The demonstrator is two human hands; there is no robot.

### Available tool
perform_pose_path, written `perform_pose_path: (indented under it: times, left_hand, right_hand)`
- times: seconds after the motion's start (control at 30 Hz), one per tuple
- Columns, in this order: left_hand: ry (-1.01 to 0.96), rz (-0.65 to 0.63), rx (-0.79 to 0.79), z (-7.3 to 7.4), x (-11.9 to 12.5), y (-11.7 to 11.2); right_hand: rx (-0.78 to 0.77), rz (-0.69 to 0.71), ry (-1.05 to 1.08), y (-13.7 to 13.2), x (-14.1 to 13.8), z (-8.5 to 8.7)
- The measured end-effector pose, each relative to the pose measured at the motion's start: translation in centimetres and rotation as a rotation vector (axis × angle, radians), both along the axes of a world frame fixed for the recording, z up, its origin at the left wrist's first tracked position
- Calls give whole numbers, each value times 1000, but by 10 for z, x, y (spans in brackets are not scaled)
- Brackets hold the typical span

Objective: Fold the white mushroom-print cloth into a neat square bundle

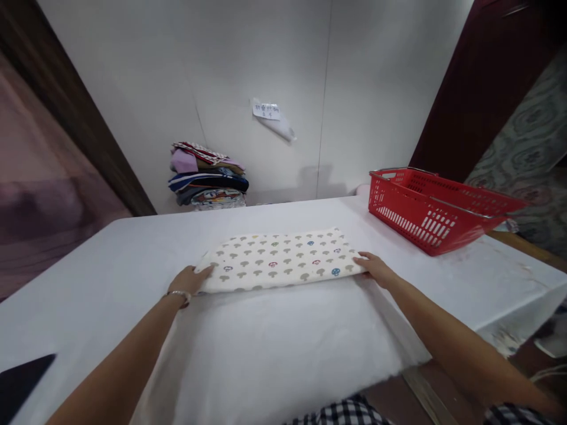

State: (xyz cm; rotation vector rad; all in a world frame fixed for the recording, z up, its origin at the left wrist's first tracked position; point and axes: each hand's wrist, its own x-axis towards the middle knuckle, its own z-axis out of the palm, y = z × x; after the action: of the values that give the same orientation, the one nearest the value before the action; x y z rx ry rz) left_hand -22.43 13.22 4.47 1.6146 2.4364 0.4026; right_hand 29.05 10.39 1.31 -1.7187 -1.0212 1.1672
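Observation:
A white cloth [283, 260] printed with small grey, red and blue mushrooms is folded into a long rectangle near the middle of the table. Its near edge looks slightly raised. My left hand [188, 280], with a bracelet on the wrist, grips the left end, thumb on top and fingers hidden underneath. At the right end, my right hand [372, 268] pinches the near corner the same way. I cannot tell what kind of item the folded cloth is.
A white sheet [274, 336] covers the table and hangs over its front edge. Folded clothes [208, 180] are stacked at the back left by the wall. A red plastic basket [425, 206] stands at the right. Something dark [22, 383] lies at the near left.

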Motion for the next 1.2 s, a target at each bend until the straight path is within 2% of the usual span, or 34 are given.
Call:
perform_pose_path:
  times: [0.07, 0.17, 0.3, 0.4, 0.47, 0.53, 0.6, 0.7, 0.77, 0.8, 0.9, 1.0, 1.07, 1.13, 1.2]
  left_hand:
    - [-44, -19, -39, -1, 12, -21]
    - [-107, -75, -76, -13, 26, -62]
    - [-116, -68, -100, -26, 37, -109]
    - [-69, -14, -116, -23, 41, -125]
    - [-23, -6, -154, -18, 42, -127]
    - [45, -18, -166, -13, 44, -124]
    - [141, -64, -97, -8, 50, -117]
    - [247, -277, 69, -3, 72, -98]
    - [255, -457, 118, -5, 91, -79]
    - [255, -508, 121, -8, 100, -69]
    - [257, -512, 37, -23, 110, -37]
    - [217, -471, -93, -40, 98, -15]
    - [207, -482, -120, -44, 87, -6]
    - [214, -501, -101, -41, 82, 1]
    - [221, -515, -57, -33, 86, 11]
  right_hand:
    - [26, -36, -25, -5, 19, -2]
    - [44, -25, -88, -22, 43, -10]
    - [49, 12, -208, -43, 54, -24]
    - [23, 66, -363, -48, 55, -25]
    - [35, 113, -576, -49, 52, -21]
    - [132, 164, -830, -50, 43, -14]
    - [304, 254, -996, -48, 27, -6]
    - [511, 485, -1009, -41, -9, 2]
    - [502, 644, -989, -33, -30, 2]
    - [463, 710, -987, -29, -38, 0]
    - [354, 820, -983, -22, -47, -9]
    - [338, 840, -907, -21, -39, -17]
    - [359, 815, -785, -17, -29, -19]
    - [430, 692, -667, -3, -20, -19]
    - [528, 515, -636, 19, -13, -18]
